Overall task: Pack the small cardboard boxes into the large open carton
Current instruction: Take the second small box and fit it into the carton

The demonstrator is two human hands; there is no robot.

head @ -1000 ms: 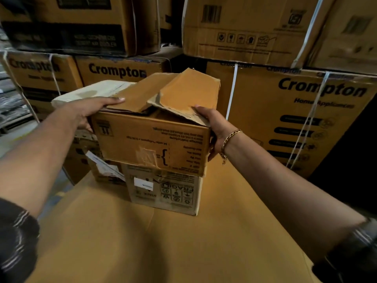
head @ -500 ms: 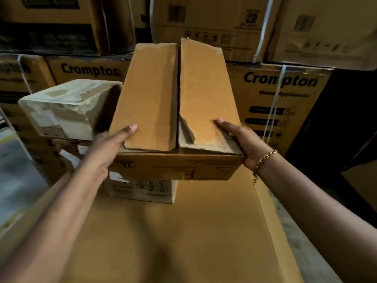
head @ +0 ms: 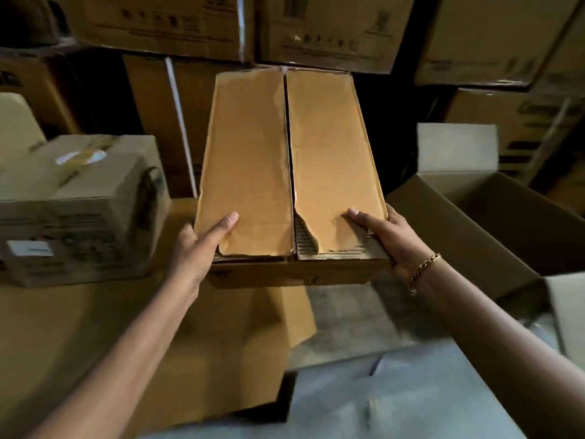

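your left hand point(head: 202, 245) and right hand point(head: 391, 239) clamp the near corners of the small box point(head: 289, 172), thumbs flat on its two closed flaps. the box hangs in the air just left of the large open carton point(head: 468, 223).

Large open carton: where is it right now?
Head view, right side: the large open carton sits on the floor just right of the small box, which the left hand and right hand hold above the floor.
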